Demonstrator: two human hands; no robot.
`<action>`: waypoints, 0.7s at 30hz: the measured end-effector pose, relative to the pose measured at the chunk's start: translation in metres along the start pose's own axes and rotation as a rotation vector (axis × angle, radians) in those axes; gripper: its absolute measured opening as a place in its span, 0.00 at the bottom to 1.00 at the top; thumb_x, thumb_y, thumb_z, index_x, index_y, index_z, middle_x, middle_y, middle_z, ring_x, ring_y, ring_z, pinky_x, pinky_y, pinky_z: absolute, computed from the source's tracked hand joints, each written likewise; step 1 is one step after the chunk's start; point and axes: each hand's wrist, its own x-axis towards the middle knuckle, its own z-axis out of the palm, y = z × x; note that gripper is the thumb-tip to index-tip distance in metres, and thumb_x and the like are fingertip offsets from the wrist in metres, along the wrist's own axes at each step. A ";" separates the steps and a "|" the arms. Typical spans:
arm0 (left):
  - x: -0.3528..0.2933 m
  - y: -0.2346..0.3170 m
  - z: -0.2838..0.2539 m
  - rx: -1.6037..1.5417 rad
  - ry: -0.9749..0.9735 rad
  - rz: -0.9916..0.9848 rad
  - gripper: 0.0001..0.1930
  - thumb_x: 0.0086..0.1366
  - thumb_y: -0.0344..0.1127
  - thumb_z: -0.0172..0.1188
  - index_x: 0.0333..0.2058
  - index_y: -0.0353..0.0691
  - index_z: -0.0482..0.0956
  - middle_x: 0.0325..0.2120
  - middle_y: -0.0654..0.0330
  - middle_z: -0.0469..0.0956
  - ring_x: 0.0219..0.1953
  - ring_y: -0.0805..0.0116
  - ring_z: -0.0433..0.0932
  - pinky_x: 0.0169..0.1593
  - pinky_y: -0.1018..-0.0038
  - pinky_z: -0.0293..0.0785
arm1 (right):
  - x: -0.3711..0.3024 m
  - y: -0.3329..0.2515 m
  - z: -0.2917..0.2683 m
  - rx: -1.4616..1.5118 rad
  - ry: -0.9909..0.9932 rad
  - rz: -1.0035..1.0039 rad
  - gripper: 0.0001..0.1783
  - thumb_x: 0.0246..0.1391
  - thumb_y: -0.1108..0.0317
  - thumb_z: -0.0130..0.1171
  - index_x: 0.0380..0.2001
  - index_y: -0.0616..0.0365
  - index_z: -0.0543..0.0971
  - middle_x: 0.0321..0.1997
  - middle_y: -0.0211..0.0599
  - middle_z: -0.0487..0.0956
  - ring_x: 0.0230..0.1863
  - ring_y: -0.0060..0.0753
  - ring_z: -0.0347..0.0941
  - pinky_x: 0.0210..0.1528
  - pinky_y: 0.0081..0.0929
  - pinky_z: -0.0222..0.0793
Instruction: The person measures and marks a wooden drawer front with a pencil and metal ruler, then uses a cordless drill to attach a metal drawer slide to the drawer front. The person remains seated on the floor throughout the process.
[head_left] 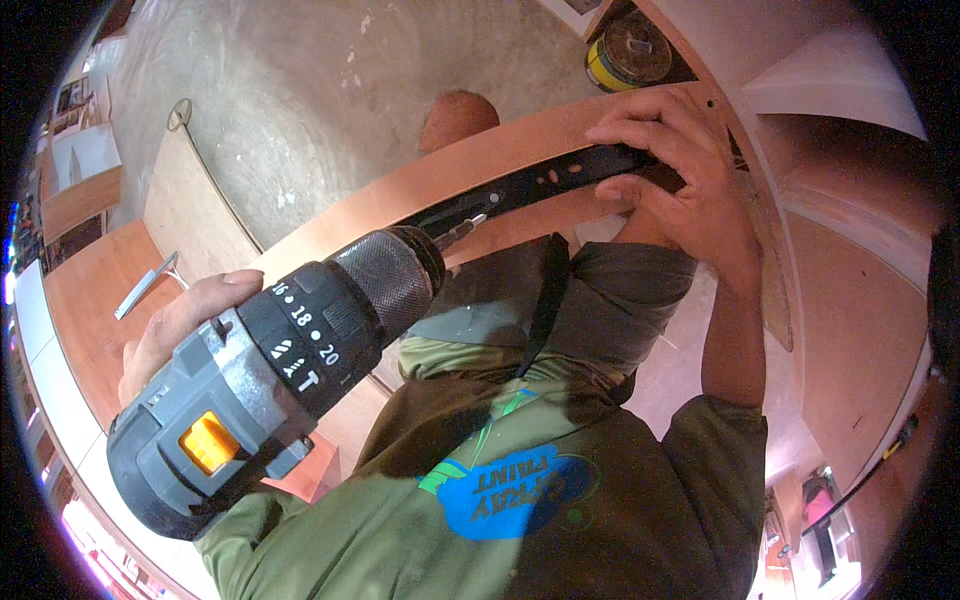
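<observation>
My left hand point(190, 318) grips a grey and black cordless drill point(265, 375), which hides most of the fingers. From its chuck a metal driver bit point(463, 232) points right, its tip by a black metal drawer slide point(520, 185). The slide lies along a long, narrow wooden board point(390, 190) held across my lap. At the slide's far right end my right hand point(675, 165) clasps the board, fingers over the upper edge and thumb below, holding the slide against it. Whether a screw sits at the bit's tip, I cannot tell.
A round black and yellow container point(630, 55) stands beyond the board's right end. Pale wooden panels point(195, 190) and a brown panel point(110, 310) lie at the left, with a small silver bracket-like piece point(148, 287) near the drill. A large curved-looking panel point(860, 300) rises at my right.
</observation>
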 end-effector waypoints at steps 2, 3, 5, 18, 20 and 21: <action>0.005 0.002 0.000 0.027 -0.020 0.012 0.40 0.44 0.28 0.82 0.58 0.36 0.75 0.35 0.50 0.86 0.37 0.66 0.87 0.42 0.72 0.83 | -0.002 -0.001 0.000 0.024 -0.003 0.020 0.25 0.43 0.61 0.75 0.48 0.50 0.85 0.52 0.34 0.81 0.56 0.43 0.75 0.63 0.39 0.69; 0.006 0.004 0.001 0.046 -0.012 0.006 0.39 0.44 0.28 0.82 0.57 0.36 0.76 0.35 0.51 0.86 0.37 0.66 0.87 0.42 0.72 0.83 | -0.002 -0.001 0.000 0.023 -0.005 0.025 0.25 0.43 0.60 0.75 0.48 0.50 0.85 0.52 0.34 0.81 0.56 0.44 0.75 0.63 0.39 0.68; 0.007 0.009 0.004 0.095 0.023 -0.021 0.38 0.43 0.29 0.82 0.56 0.37 0.77 0.36 0.52 0.86 0.37 0.66 0.87 0.43 0.72 0.82 | -0.001 -0.001 -0.001 -0.011 -0.016 0.007 0.25 0.44 0.60 0.75 0.48 0.51 0.85 0.51 0.34 0.81 0.56 0.44 0.75 0.63 0.39 0.68; 0.033 0.034 0.017 0.009 0.081 -0.152 0.30 0.41 0.33 0.81 0.48 0.39 0.83 0.36 0.57 0.87 0.38 0.65 0.87 0.46 0.71 0.80 | 0.000 0.001 0.002 -0.050 0.059 -0.063 0.25 0.38 0.63 0.75 0.43 0.57 0.85 0.43 0.37 0.80 0.50 0.45 0.76 0.55 0.40 0.70; 0.038 0.042 0.022 0.056 0.089 -0.176 0.33 0.38 0.31 0.81 0.48 0.40 0.84 0.35 0.58 0.87 0.39 0.65 0.87 0.47 0.71 0.80 | -0.003 0.002 0.003 -0.067 0.074 -0.062 0.24 0.38 0.63 0.75 0.43 0.57 0.85 0.43 0.37 0.80 0.50 0.45 0.76 0.55 0.41 0.70; 0.039 0.048 0.025 0.079 0.108 -0.210 0.34 0.37 0.30 0.82 0.49 0.41 0.83 0.35 0.59 0.87 0.39 0.65 0.87 0.47 0.71 0.80 | -0.003 0.002 0.004 -0.078 0.074 -0.071 0.24 0.38 0.63 0.75 0.43 0.57 0.85 0.43 0.36 0.80 0.50 0.45 0.76 0.54 0.41 0.70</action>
